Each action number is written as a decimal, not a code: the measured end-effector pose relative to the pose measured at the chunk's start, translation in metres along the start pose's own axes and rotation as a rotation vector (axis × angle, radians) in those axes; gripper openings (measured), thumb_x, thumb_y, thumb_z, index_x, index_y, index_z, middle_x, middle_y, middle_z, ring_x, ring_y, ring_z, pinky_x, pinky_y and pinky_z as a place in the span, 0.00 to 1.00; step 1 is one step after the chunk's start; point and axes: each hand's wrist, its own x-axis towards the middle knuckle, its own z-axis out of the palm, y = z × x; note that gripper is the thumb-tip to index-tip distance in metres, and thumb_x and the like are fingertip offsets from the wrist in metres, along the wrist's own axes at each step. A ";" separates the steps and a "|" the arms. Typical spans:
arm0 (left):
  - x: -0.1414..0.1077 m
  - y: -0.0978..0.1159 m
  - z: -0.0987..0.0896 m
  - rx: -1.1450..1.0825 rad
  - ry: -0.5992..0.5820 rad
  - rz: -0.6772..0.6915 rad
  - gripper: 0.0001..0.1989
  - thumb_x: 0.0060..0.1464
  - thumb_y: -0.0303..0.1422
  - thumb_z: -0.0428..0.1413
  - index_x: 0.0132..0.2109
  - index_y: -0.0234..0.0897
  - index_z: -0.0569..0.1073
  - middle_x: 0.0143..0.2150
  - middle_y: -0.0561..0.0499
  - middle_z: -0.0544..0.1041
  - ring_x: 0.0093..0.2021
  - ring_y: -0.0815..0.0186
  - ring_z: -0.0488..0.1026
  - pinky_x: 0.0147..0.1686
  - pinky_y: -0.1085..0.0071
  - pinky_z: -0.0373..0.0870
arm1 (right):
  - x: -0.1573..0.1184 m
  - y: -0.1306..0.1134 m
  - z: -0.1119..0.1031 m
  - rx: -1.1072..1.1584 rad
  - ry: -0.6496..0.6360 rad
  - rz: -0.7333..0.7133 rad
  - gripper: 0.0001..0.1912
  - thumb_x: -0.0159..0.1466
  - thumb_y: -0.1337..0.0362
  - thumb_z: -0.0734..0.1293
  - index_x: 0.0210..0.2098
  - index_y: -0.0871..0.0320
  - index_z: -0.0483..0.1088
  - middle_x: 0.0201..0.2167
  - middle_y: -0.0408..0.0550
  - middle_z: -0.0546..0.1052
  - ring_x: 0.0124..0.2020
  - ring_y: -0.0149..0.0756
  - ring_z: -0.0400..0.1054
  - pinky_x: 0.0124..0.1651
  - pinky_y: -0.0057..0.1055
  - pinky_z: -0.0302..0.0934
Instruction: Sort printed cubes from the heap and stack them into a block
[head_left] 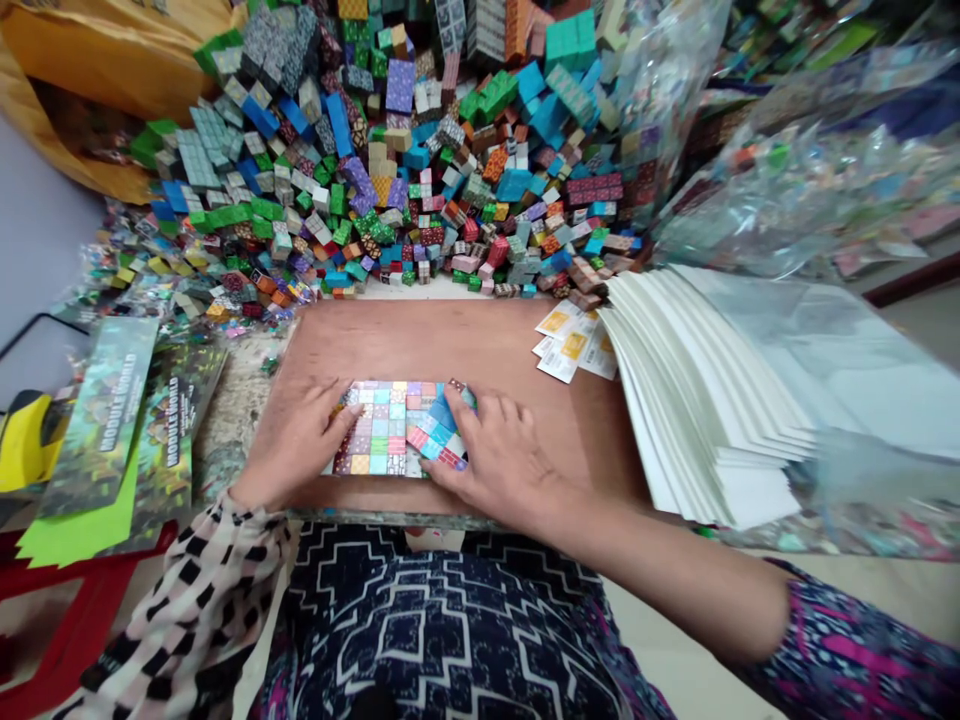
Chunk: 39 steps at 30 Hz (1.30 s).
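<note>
A flat patchwork of small patterned blocks (382, 425) lies on a brown board (420, 340). Its left part forms straight rows. On its right, a group of blue, red and other blocks (437, 430) sits at a slant. My left hand (304, 440) rests at the left edge of the patchwork, thumb and fingers apart, thumb touching the blocks. My right hand (495, 450) has its thumb and index finger around the slanted group, gripping it at its right side. The other fingers of my right hand are loosely bent over the board.
A large pile of colourful blocks (420, 170) fills the back. White sheets (697, 400) are stacked at the right, beside small white cards with yellow print (574, 345). Printed green packets (105, 410) and a yellow tool (26, 440) lie left. Plastic bags (810, 170) stand back right.
</note>
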 end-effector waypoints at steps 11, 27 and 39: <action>-0.003 -0.001 0.004 -0.045 0.011 -0.012 0.28 0.64 0.45 0.43 0.61 0.30 0.67 0.62 0.40 0.70 0.63 0.55 0.65 0.64 0.52 0.61 | 0.011 0.017 -0.002 0.162 -0.073 -0.215 0.43 0.54 0.52 0.69 0.66 0.61 0.58 0.60 0.65 0.61 0.57 0.60 0.57 0.57 0.52 0.56; -0.003 0.002 0.004 -0.064 0.009 -0.026 0.27 0.65 0.46 0.43 0.61 0.33 0.68 0.61 0.42 0.71 0.62 0.55 0.66 0.65 0.52 0.62 | 0.040 0.030 -0.011 0.297 -0.235 -0.519 0.49 0.55 0.55 0.71 0.70 0.62 0.49 0.63 0.67 0.57 0.61 0.58 0.54 0.61 0.56 0.54; -0.003 -0.001 0.007 -0.086 0.024 -0.002 0.28 0.65 0.47 0.43 0.61 0.32 0.68 0.60 0.40 0.71 0.62 0.55 0.66 0.65 0.52 0.61 | 0.046 0.018 -0.010 0.245 -0.244 -0.416 0.60 0.51 0.40 0.73 0.70 0.66 0.48 0.67 0.68 0.56 0.66 0.63 0.49 0.67 0.62 0.44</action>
